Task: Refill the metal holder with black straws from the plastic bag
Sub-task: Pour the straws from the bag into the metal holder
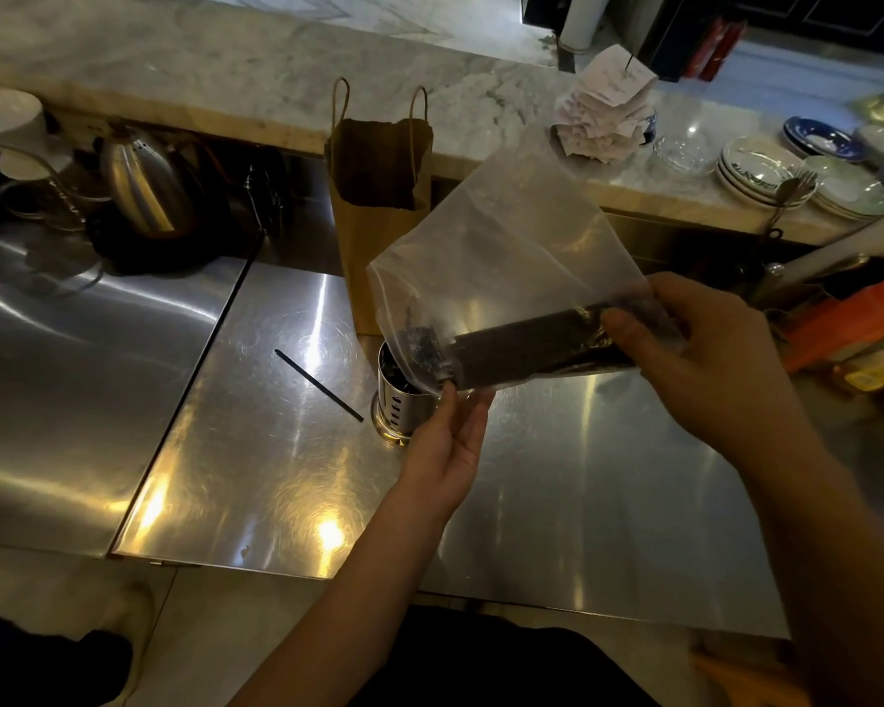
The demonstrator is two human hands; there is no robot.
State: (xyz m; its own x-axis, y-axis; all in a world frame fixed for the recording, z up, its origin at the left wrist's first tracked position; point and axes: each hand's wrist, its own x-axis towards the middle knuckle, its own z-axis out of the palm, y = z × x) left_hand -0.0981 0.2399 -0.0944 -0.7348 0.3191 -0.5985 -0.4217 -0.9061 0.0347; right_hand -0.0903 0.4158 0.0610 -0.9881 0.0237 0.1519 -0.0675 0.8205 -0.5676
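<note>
I see right hand (pixel 685 344) fingers clamped on plastic bag (pixel 506 247), squeezing black straws (pixel 526 349) inside. Left hand (pixel 450 446) fingers pinch bag's low corner. Bag mouth tips into metal holder (pixel 401 405) on bench (pixel 276 451). Some straws in holder. One loose straw (pixel 319 385) beside it.

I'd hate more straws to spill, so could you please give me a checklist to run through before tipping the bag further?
1. Right hand grips bag and straws: ok.
2. Left hand holds the bag's lower edge: ok.
3. Bag end over holder: ok.
4. Holder upright on counter: ok.
5. Room left in holder: cannot tell.
6. No strays: not ok, a loose straw lies beside the holder.
</note>
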